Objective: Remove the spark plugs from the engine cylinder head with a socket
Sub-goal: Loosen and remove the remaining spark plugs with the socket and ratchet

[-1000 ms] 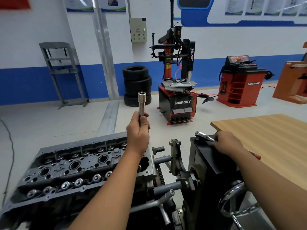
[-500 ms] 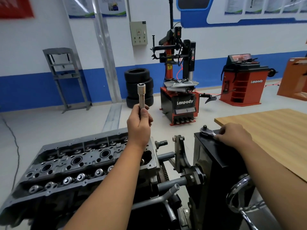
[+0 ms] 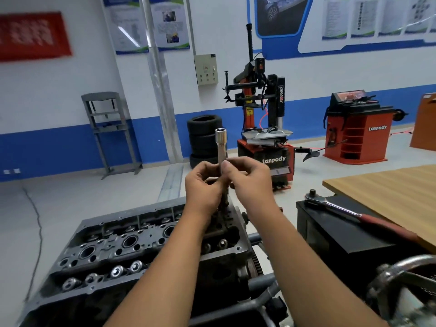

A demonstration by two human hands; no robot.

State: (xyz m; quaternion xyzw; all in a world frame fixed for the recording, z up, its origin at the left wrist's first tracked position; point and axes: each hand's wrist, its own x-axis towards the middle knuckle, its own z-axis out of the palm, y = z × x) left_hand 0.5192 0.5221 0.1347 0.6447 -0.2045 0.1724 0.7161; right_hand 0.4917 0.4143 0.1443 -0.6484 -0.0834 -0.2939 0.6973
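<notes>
Both hands [image 3: 227, 182] round upright socket [image 3: 221, 147]

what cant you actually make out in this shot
- Head view: lower end of the socket is hidden behind the left hand and right hand, so whether a plug sits in it cannot be told.
- Head view: near-right part of the cylinder head is covered by both forearms.
- Head view: red sign is too blurred to read.
- Head view: ratchet grip runs off toward the right, smeared.
</notes>
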